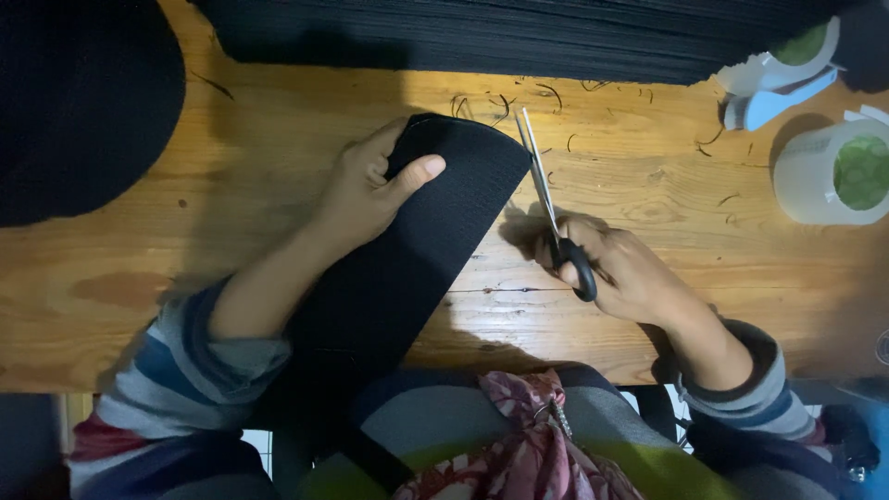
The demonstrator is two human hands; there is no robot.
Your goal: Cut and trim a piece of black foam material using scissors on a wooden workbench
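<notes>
A wide strip of black fabric (pixel 417 250) runs from my lap up across the wooden table (pixel 278 306), its far end folded over. My left hand (pixel 370 190) grips that folded end, thumb on top and fingers curled under the edge. My right hand (pixel 616 268) holds a pair of scissors (pixel 551 208) with black handles. Its silver blades are nearly together and point away from me, just right of the fabric's far corner, apart from it.
A large pile of black fabric (pixel 519 37) lies along the table's far edge, and a dark rounded mass (pixel 74 102) sits at far left. White containers with green contents (pixel 833 171) stand at far right. Short black thread scraps (pixel 546 93) litter the wood.
</notes>
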